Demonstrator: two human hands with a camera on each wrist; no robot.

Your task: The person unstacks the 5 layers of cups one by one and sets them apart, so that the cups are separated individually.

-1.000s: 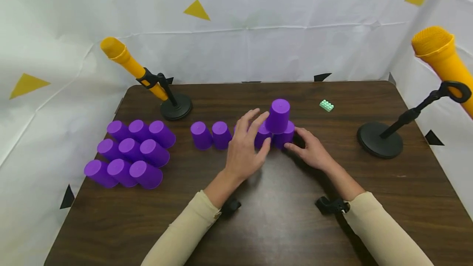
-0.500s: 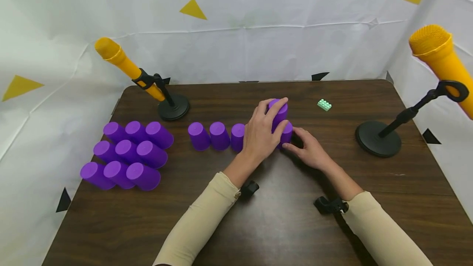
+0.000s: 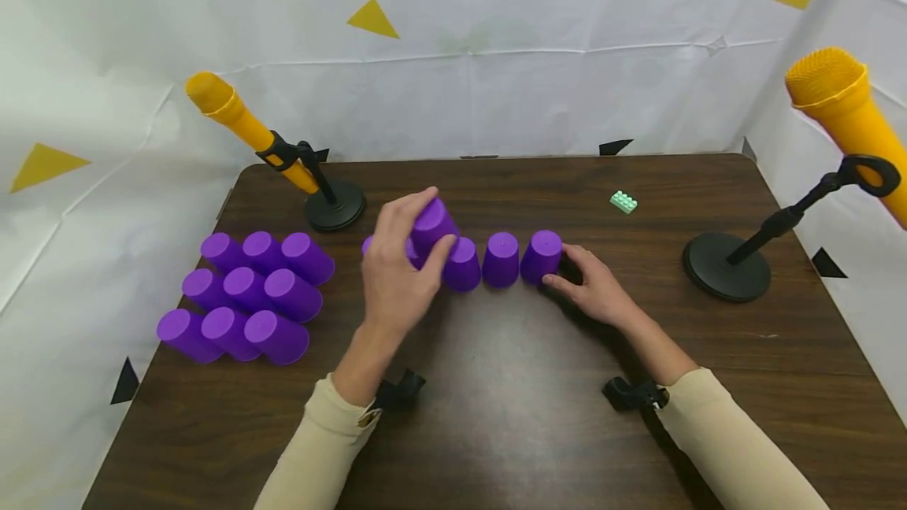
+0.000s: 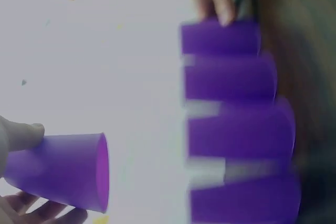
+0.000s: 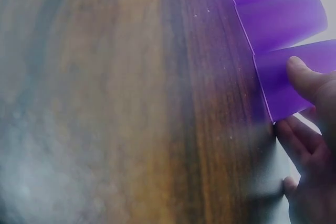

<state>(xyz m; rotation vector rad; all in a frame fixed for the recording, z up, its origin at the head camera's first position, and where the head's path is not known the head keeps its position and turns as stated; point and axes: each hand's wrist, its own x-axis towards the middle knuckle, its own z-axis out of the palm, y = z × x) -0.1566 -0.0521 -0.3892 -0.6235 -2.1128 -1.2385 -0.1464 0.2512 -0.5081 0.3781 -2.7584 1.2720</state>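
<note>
My left hand [image 3: 393, 278] holds an upside-down purple cup [image 3: 434, 225] above the left part of a row of purple cups [image 3: 501, 262]. In the left wrist view, the thumb lies on one side of this raised cup [image 4: 65, 169] and the fingers on the other, its mouth facing the row below. The row's left end is partly hidden behind the hand. My right hand [image 3: 601, 290] is at the rightmost cup [image 3: 542, 256] of the row, which stands mouth down. The right wrist view has the thumb across that cup [image 5: 275, 90] and fingers along its far side.
Left on the wooden table [image 3: 510, 415], several purple cups [image 3: 244, 290] stand mouth down in a grouped block. Yellow microphones on black stands rise at the back left [image 3: 336, 203] and right [image 3: 726, 266]. A small mint toy brick [image 3: 623, 201] lies near the back edge.
The cup that stood on top of the row's two rightmost cups is lifted and carried left by my left hand. My right hand stays at the rightmost cup.
</note>
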